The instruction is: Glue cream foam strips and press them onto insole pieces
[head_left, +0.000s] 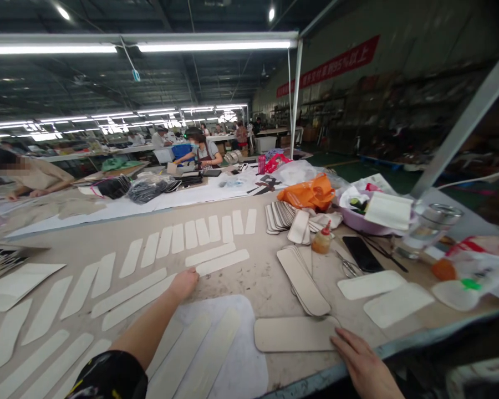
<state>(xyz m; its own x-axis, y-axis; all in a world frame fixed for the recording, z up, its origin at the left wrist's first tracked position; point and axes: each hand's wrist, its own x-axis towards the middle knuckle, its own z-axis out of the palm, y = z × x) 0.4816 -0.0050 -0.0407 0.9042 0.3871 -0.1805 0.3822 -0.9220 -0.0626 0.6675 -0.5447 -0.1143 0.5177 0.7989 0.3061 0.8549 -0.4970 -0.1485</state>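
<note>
My left hand (185, 284) is at the left end of a pale strip (227, 260), its fingers pressed together on that end. Another pale strip (139, 302) runs under or beside this hand; I cannot tell which. My right hand (360, 354) rests with fingers stretched out on the right end of a beige rounded panel (295, 334) near the table's front edge. Beyond that panel lies a small stack of similar beige panels (303, 282). Between my arms, several pale strips (210, 354) lie on a white sheet (253, 366).
Rows of pale strips (166, 239) cover the table's left and middle. Toward the right are a glue bottle (321, 239), scissors (348, 266), a phone (362, 254), an orange bag (310, 194), a purple basin (357, 220) and a glass jar (428, 230). Co-workers sit beyond.
</note>
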